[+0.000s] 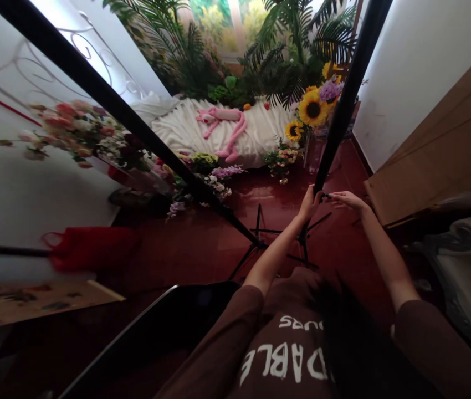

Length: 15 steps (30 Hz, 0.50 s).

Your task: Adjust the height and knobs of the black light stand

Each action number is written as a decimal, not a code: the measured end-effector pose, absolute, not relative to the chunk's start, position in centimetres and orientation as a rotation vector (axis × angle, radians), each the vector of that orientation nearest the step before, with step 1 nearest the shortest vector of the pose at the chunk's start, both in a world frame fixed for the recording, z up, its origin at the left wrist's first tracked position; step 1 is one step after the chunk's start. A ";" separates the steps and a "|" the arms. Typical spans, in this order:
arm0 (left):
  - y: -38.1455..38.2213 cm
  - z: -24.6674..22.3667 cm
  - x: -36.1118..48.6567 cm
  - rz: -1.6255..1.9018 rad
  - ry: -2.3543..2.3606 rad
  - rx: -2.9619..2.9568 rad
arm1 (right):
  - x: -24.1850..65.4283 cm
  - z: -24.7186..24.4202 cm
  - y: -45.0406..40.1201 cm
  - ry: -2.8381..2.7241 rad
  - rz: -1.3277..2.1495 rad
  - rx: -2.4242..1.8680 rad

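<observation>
A black stand pole (337,119) rises on the right from a tripod base on the floor. My left hand (310,203) is wrapped round this pole at its lower part. Just to the right, my right hand (346,200) has its fingertips closed on a small black knob (326,195) on the pole's side. A second black stand pole (136,127) slants from the upper left down to its own tripod legs (256,244), and neither hand touches it.
A pink plush toy (227,115) lies on white cloth (260,138) beyond the poles. Sunflowers (313,108) stand at the right, pink flowers (65,119) at the left. A red bag (90,248), a black panel (164,327) and a wooden board (435,149) flank the red floor (194,238).
</observation>
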<state>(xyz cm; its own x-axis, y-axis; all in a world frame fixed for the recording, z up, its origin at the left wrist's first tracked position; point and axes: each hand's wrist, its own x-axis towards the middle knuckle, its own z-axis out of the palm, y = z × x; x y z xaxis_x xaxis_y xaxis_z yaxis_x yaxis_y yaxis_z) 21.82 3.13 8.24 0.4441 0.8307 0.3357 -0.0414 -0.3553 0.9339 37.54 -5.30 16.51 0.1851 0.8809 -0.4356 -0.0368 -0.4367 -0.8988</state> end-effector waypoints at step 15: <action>2.7 8.2 22.5 1.169 0.725 1.626 | 37.1 14.5 -5.7 -1.313 0.685 -1.637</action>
<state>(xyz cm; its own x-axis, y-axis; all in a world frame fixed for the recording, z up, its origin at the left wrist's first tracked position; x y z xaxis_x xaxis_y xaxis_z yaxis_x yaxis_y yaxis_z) 22.48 2.73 8.20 0.3615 0.8629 0.3531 -0.0675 -0.3535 0.9330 37.12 -5.67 14.50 0.2824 0.9528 0.1112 0.4534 -0.0304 -0.8908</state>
